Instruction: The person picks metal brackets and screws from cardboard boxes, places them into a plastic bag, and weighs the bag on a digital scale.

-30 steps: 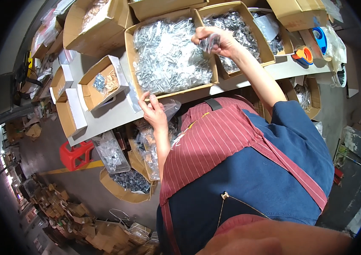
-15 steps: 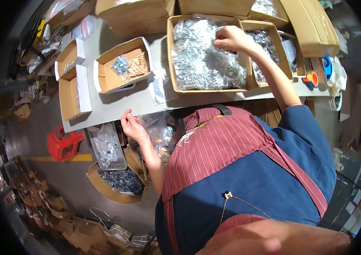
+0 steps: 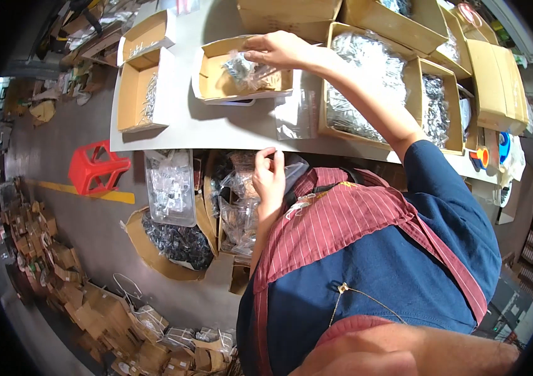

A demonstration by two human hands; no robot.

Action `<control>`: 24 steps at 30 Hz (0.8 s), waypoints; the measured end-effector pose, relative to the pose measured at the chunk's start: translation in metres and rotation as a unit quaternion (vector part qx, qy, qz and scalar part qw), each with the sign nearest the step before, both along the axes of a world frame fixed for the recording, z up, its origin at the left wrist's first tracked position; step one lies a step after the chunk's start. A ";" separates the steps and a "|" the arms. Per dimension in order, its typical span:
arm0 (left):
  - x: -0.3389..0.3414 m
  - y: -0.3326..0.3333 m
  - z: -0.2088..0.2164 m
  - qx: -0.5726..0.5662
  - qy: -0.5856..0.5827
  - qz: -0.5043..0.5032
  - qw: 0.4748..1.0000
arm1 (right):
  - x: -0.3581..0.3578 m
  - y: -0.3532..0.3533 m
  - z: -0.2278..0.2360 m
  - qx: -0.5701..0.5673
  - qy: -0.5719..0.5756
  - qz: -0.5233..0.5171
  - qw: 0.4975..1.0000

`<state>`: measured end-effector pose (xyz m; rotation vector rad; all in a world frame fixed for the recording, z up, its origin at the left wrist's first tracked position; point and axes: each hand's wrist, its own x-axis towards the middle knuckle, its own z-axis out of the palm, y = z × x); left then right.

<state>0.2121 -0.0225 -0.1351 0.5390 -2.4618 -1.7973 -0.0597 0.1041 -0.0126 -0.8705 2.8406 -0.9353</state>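
The right hand [image 3: 278,51] has been shifted from the large carton [image 3: 324,116] to above the shallow box [image 3: 207,75], its grip indiscernible; the left hand [image 3: 269,180] is held loosely half-curled.

Grey table top [image 3: 229,128]; clock directions are taken from a flat clear plastic bag [image 3: 296,116] near the front edge. Standing on the surface: at 9 o'clock, a small white-sided carton [image 3: 131,97]; at 10, a similar open carton [image 3: 152,30]; between 10 and 11, a shallow carton [image 3: 209,66]; at 12, a brown carton [image 3: 288,14]; at 2, a large carton [image 3: 349,133]; at 3, a narrower carton [image 3: 458,122].
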 end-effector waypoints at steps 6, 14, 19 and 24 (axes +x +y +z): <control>0.020 -0.025 0.006 -0.044 -0.008 0.046 0.998 | 0.099 -0.014 0.037 0.113 -0.117 0.135 0.977; 0.013 -0.038 0.060 -0.195 0.029 0.096 0.976 | 0.179 -0.019 -0.015 0.001 -0.155 0.364 0.918; 0.009 -0.018 0.084 -0.228 0.044 0.125 0.965 | 0.182 -0.012 -0.001 -0.050 -0.148 0.311 0.937; 0.016 0.003 0.102 -0.237 0.039 0.153 0.959 | 0.185 -0.002 -0.010 -0.002 -0.121 0.298 0.947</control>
